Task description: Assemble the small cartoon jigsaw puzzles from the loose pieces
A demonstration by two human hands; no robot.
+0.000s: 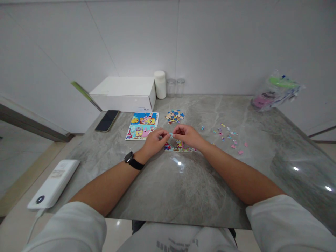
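We pinch one puzzle piece (171,134) between both hands' fingers, left hand (154,140) and right hand (187,135), over the barely started puzzle (180,147), with a loose pile (174,116) at twelve o'clock unplaced.

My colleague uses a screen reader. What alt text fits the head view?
Two bare hands, left hand and right hand, pinch a small puzzle piece together over a grey table. Loose pieces and picture cards lie beyond.
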